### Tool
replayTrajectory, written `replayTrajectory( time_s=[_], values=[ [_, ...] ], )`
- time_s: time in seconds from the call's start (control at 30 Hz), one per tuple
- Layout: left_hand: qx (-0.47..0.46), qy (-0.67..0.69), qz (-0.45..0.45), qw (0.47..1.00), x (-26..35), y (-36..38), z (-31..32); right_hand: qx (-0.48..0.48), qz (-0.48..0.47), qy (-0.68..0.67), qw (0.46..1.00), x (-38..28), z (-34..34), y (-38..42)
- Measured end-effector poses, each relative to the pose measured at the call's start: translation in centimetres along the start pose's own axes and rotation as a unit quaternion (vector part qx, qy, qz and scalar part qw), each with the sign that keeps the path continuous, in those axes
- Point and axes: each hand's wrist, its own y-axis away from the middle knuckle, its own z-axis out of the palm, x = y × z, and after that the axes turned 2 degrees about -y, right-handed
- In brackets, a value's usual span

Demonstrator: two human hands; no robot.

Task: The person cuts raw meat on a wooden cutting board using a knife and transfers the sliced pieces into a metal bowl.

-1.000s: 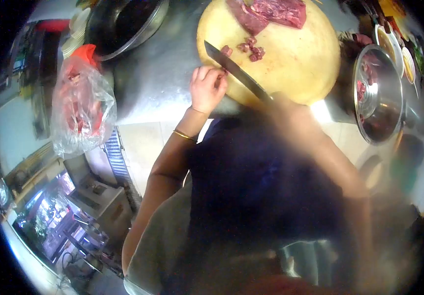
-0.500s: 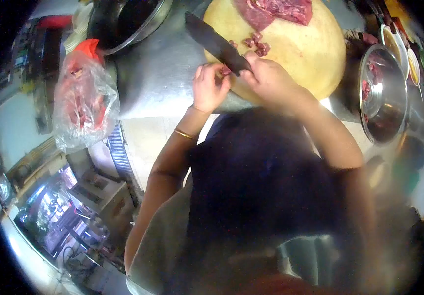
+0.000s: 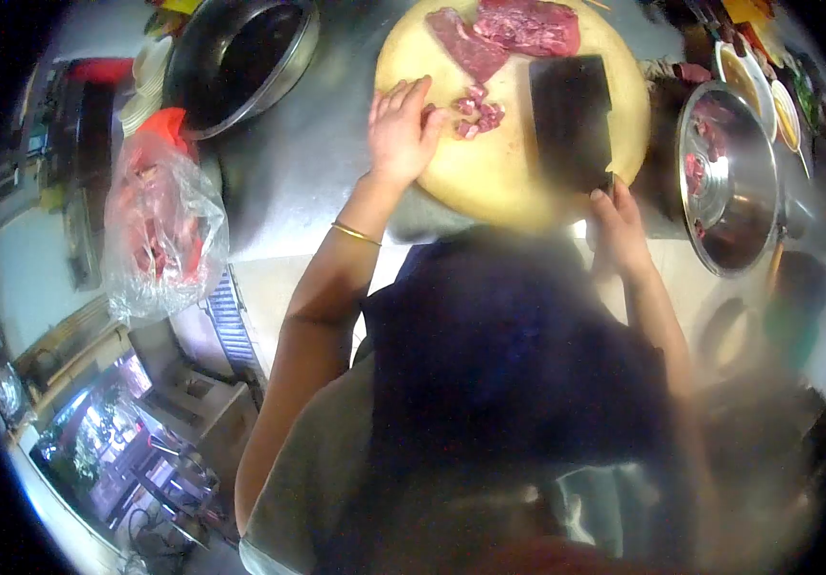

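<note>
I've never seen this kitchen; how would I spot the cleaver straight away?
Find the round yellow cutting board near the picture's top. Over its right part is the cleaver, its handle end at the person's right hand. Broad, dark and rectangular, it stands out from the red meat nearby.

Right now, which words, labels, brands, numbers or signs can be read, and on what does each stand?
None readable.
No lettering can be made out on the cleaver, cutting board, plastic bag or steel bowl.
The background clutter at lower left is too small and blurred to tell.

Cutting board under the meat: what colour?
The cutting board is pale yellow; shows best in the head view.
</note>
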Motion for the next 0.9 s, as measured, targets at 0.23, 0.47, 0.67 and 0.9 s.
replayTrajectory(
  time_s=[0.23,0.47,0.67,0.9],
  values=[
    [-0.062,0.133,-0.048,0.988,6.2,-0.5,2.7,-0.103,0.04,0.117,0.987,2.9,0.7,-1.0],
    [0.193,0.34,-0.272,0.879,9.0,0.2,4.9,-0.104,-0.172,0.257,0.945,0.2,3.2,1.2],
    [-0.086,0.862,-0.362,0.345,9.6,-1.6,4.8,-0.02,-0.186,0.218,0.958,-2.0,-2.2,5.6],
    [-0.161,0.818,-0.356,0.422,30.1,-7.3,2.8,0.241,-0.252,0.087,0.933,-0.5,-12.8,10.9]
  ],
)
